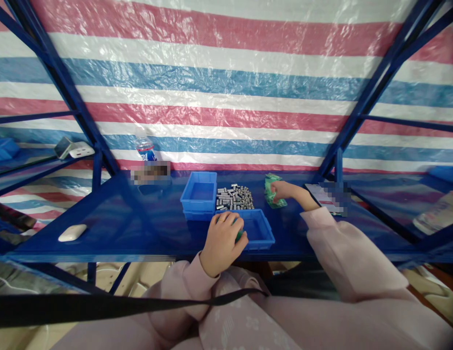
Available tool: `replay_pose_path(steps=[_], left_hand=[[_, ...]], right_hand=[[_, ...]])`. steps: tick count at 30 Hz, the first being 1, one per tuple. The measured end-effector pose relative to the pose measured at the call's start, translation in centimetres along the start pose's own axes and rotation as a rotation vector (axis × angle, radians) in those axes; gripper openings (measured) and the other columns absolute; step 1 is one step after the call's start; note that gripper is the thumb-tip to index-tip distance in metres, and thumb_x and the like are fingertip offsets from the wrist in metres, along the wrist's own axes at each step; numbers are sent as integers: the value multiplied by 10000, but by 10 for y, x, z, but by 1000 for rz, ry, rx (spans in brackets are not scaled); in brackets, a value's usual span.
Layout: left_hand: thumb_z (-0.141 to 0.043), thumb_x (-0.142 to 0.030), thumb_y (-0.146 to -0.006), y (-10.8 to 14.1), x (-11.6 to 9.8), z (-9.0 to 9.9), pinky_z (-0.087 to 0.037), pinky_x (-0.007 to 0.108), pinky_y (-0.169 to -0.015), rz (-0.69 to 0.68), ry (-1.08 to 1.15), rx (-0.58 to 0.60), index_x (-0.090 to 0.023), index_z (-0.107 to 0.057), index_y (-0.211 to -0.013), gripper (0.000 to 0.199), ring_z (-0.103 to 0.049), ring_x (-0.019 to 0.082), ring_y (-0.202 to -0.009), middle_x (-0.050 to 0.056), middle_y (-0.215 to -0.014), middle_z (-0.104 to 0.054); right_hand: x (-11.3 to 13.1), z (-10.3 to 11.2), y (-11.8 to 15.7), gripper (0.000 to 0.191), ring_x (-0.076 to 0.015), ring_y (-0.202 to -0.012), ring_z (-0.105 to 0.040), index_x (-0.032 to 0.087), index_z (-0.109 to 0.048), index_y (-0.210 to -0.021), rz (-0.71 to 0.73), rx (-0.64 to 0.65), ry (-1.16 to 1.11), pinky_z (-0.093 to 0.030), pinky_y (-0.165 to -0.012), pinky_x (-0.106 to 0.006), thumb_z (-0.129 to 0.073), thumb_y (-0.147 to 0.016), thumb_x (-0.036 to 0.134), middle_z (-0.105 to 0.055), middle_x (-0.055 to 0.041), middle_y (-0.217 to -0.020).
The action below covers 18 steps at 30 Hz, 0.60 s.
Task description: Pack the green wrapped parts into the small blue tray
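My left hand (pixel 222 237) is curled over a small dark green object (pixel 240 235) at the left end of a shallow blue bin (pixel 264 233). Fingers cover most of that object, so its kind cannot be made out. Further right, my right hand (pixel 280 190) has its fingers closed on a crumpled green plastic bag (pixel 273 201) lying on the blue table. Between the two hands, behind the bin, many small silver metal cylinders (pixel 234 197) lie in a loose pile. Two stacked blue bins (pixel 198 192) stand just left of the pile.
A white computer mouse (pixel 72 233) lies on the table (pixel 131 233) at the left. A water bottle (pixel 146 149) stands at the back left. A clipboard with paper (pixel 323 197) is beside my right forearm. Blue frame posts (pixel 62 87) rise at both sides before a striped sheet (pixel 219 92).
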<state>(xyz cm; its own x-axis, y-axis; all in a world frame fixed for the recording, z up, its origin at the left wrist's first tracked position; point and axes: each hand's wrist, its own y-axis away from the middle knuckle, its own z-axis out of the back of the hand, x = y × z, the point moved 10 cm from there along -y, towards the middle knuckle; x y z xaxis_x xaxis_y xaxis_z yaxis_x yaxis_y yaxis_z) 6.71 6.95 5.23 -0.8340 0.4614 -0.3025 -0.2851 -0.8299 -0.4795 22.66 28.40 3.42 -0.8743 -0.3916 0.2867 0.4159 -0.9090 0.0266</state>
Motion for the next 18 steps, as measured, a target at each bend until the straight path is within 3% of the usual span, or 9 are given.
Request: replay_pose_path(steps=[4, 9, 14, 18], left_hand=[[-511, -217, -860, 0, 0, 0, -360, 393, -904, 1, -5, 3, -214, -502, -849, 14, -501, 206, -1048, 5, -1073, -596], [-510, -217, -856, 0, -1, 2, -366, 391, -895, 2, -3, -3, -213, -508, -845, 12, -507, 208, -1034, 17, -1055, -600], [-510, -218, -857, 0, -1, 2, -367, 384, -889, 9, 6, 0, -209, -500, -841, 21, -506, 203, -1023, 17, -1014, -594], [-515, -218, -852, 0, 0, 1, -363, 384, -893, 15, 2, 11, -208, -495, -842, 24, -501, 204, -1024, 13, -1005, -584]], right_hand=[[23, 13, 18, 277, -155, -534, -507, 206, -471, -472, 44, 48, 6, -364, -548, -263, -716, -539, 95, -494, 37, -485], [77, 30, 54, 153, -129, -575, -487, 196, -525, -627, 181, 38, -69, -351, -556, -239, -633, -706, 269, -495, 48, -575], [133, 15, 90, 181, -106, -495, -456, 187, -515, -626, 322, 125, -239, -312, -480, -225, -540, -774, 288, -482, 56, -511], [148, 4, 99, 205, -94, -477, -416, 187, -463, -547, 317, 57, -194, -281, -459, -226, -522, -741, 219, -464, 50, -484]])
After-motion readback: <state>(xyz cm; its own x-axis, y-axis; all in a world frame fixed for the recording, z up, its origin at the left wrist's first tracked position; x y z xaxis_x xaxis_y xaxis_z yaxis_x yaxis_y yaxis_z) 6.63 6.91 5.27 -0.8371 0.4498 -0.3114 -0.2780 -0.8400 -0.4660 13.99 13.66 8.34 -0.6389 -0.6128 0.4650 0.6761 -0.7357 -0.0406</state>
